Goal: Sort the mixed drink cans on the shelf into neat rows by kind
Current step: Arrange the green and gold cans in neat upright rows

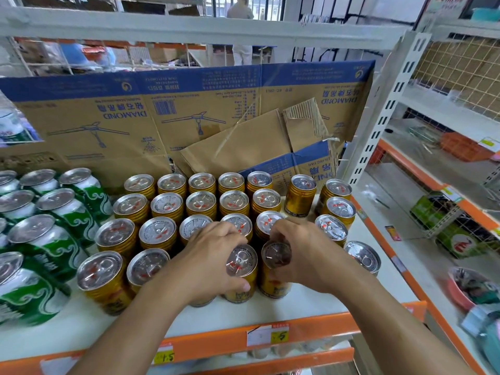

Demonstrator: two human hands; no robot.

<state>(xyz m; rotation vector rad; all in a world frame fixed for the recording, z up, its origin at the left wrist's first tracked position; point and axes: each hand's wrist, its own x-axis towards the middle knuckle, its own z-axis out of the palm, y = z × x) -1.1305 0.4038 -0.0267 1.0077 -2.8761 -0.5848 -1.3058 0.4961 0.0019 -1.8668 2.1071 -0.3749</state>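
Observation:
Several gold cans (166, 205) stand in rows across the middle of the white shelf (273, 307). Green-and-white cans (58, 236) fill the left side. My left hand (208, 258) grips a gold can (241, 262) in the front row, thumb on its near side. My right hand (308, 255) grips the neighbouring gold can (276, 255) from the right. The two held cans stand side by side, almost touching. More gold cans (339, 207) form a loose column to the right, one (364, 257) near the shelf's right edge.
A flattened blue-and-brown cardboard box (189, 109) leans along the shelf's back. An orange front rail (297, 334) carries price tags. A white upright post (378, 125) divides off a neighbouring shelf unit with green boxes (443, 226). A person stands far behind.

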